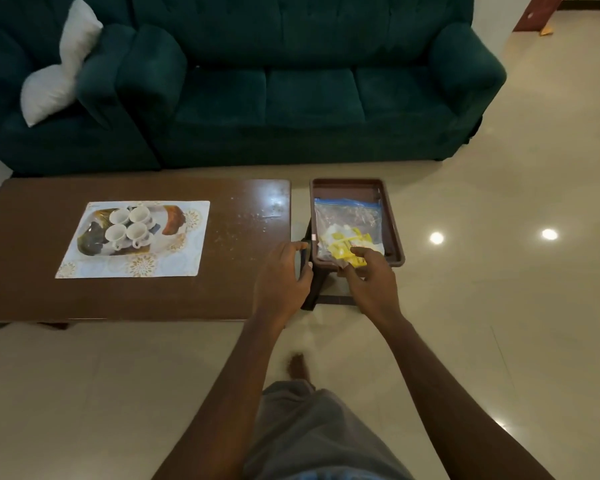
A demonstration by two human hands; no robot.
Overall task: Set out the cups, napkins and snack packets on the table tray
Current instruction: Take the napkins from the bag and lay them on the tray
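Several white cups [128,226] stand together on a patterned serving tray [94,242], which lies on a floral placemat [187,261] on the brown coffee table [239,289]. Right of the table, a dark brown tray [394,216] rests on a small stool. In it lies a clear zip bag [347,216] holding yellow snack packets [343,244] and white napkins. My left hand [281,282] curls around the brown tray's near left edge. My right hand [373,282] pinches the near end of the zip bag at the tray's front rim.
A dark green sofa [309,98] runs behind the table, and a green armchair with a white cushion [59,67] stands at the left. The dark stool leg [314,289] sits between table and tray. Glossy beige floor tiles lie all around, and my bare foot [297,367] is below.
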